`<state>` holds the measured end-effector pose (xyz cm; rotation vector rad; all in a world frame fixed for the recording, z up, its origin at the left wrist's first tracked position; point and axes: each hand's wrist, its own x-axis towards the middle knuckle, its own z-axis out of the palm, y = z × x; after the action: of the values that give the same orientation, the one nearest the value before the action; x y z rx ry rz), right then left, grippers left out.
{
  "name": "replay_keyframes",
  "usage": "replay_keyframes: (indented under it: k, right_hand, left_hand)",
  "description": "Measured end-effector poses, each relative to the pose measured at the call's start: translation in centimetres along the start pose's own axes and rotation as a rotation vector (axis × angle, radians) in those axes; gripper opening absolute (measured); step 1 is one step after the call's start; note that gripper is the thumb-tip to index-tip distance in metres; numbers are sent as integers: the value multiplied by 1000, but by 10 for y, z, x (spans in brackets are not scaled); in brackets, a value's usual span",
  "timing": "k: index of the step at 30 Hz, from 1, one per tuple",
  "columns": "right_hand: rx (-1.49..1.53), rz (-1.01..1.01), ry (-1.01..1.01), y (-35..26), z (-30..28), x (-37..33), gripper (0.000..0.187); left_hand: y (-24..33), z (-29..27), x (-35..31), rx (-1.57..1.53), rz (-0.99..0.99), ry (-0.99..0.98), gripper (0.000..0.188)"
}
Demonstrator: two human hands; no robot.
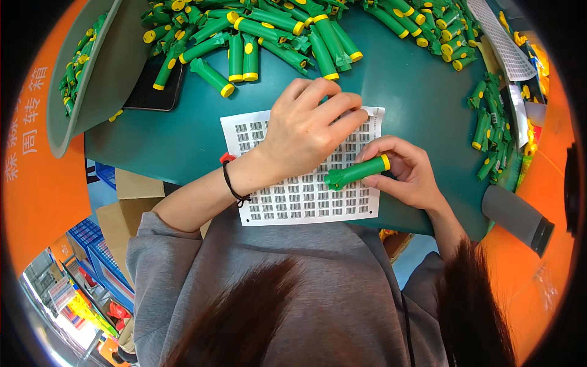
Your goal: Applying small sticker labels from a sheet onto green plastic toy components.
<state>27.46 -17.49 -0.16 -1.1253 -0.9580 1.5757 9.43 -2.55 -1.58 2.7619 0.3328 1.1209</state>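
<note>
In my right hand (411, 174), a green tube (358, 172) with a yellow end cap is pinched between thumb and fingers, its jagged green end pointing left. The tube lies over the lower right of a white label sheet (263, 215) printed with rows of small barcodes. My left hand (318, 125) reaches across the sheet's upper part, fingers curled together; whatever its fingertips hold, if anything, is hidden. A dark band with a red bead circles my left wrist.
A heap of similar green tubes (269, 27) covers the table's (422, 92) far side, with more at right (489, 128). A dark phone (156, 85) lies beside a grey bin (104, 73) at left. A grey cylinder (513, 217) lies at right, near another label sheet (501, 37).
</note>
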Motion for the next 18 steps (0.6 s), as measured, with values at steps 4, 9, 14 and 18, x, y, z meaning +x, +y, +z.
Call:
replay_keyframes:
  k: [4,9,14,18]
  right_hand:
    - [-12,-41,-12,3,-1,2,35]
    - [-37,-194,99,6,-6,3,33]
    - [131,-143,224,0,7,4,35]
    - [-64,-361,241,0,12,6,39]
  left_hand:
    - [0,2,3,-27,-32,-1,15]
    - [-3,-16,17,-479,-434,-57,11]
    - [12,-59,30,-1054,-877,-341,8]
    - [21,-59,34,-966,-714,-385,8]
